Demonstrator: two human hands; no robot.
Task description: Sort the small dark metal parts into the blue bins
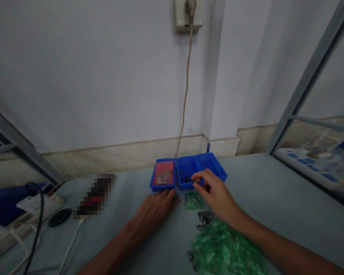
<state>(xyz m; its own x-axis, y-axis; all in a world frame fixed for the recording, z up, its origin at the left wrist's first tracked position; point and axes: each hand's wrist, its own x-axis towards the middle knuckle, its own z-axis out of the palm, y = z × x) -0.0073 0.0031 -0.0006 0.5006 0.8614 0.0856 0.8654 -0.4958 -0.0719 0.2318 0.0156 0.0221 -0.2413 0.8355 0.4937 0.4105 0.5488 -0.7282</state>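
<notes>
Right hand (213, 189) has thumb and forefinger pinched together on a small metal piece (195, 181), held at the 6 o'clock side of the middle blue bin (185, 186), reading the clock with 12 toward the wall. The piece is mostly covered by the fingertips, so its long axis cannot be made out. Left hand (159, 200) rests low on the bench (132, 248), fingers bent, just short of the left blue bin (160, 188). By its thumb lies a dark metal part (177, 197), its long axis tipped from 10 toward 4 o'clock; whether that hand grips it cannot be told.

In the left bin sits a red packet (164, 167) with metallic pieces showing at its 6 o'clock end. The middle bin holds a few small dark pieces (185, 178) on its floor. The right blue bin (224, 177) adjoins it at 2 o'clock.

At 8 o'clock from the right hand, a flat green packet (193, 201) lies with slender pale pieces inside. Loose dark parts (205, 217) cluster near 6 o'clock, pointing several ways, beside a heap of green bags (225, 250) at 5 o'clock.
</notes>
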